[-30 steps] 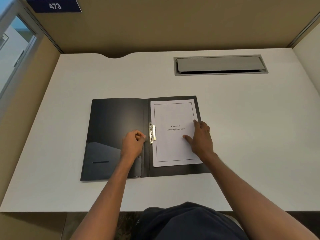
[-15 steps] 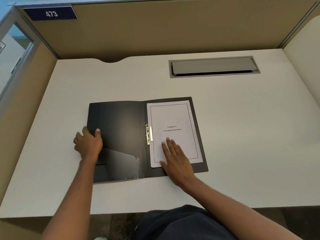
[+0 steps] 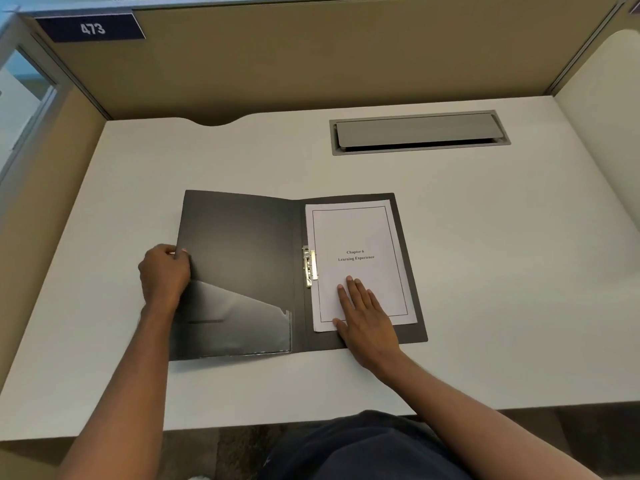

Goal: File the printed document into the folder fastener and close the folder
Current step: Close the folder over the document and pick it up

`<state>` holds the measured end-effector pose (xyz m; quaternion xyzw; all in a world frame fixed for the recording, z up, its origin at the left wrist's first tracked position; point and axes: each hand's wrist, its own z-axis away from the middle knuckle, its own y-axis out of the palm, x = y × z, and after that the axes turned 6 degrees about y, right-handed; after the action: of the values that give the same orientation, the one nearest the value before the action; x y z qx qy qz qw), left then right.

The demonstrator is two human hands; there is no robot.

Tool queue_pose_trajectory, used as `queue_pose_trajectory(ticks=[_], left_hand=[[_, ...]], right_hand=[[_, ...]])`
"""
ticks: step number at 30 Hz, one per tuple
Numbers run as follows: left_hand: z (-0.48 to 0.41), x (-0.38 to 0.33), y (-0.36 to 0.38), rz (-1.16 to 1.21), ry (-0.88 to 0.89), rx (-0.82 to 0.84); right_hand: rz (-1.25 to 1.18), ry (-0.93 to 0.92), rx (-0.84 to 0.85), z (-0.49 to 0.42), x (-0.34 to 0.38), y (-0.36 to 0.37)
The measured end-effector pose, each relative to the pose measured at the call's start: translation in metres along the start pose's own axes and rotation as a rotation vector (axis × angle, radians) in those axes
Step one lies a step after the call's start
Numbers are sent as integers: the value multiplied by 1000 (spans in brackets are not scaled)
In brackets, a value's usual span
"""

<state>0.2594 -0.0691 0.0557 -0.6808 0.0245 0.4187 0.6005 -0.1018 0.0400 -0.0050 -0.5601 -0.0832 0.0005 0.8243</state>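
A black folder [image 3: 239,244] lies open on the white desk [image 3: 502,271]. The printed document [image 3: 360,237], titled "Chapter 6 Learning Experience", rests on the folder's right half, held at its left edge by the metal fastener [image 3: 309,266]. My left hand [image 3: 164,275] pinches the outer edge of the left cover, which is raised slightly off the desk. My right hand [image 3: 367,317] lies flat, fingers together, on the lower part of the document. A clear pocket [image 3: 242,323] sits on the inside of the left cover.
A grey cable hatch [image 3: 419,131] is set into the desk at the back right. Tan partition walls [image 3: 311,57] enclose the desk on three sides, with a "473" sign [image 3: 91,28] at the top left. My dark-clothed lap [image 3: 363,448] is at the front edge.
My left hand moved from the fastener out to the left cover's edge and took hold of it, lifting it a little. My right hand slid down to the document's lower part.
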Motion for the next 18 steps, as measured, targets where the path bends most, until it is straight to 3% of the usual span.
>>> queue_pose_trajectory(ticks=[7,13,18], left_hand=[[2,-63,-23,109,204,22],[30,-153,-21,282,455,200],[76,-223,26,553,518,373]], right_hand=[[22,9,-32,8,-39,2],[-7,18,-57,12,-60,6],[-109,-10,-46,13,-71,6]])
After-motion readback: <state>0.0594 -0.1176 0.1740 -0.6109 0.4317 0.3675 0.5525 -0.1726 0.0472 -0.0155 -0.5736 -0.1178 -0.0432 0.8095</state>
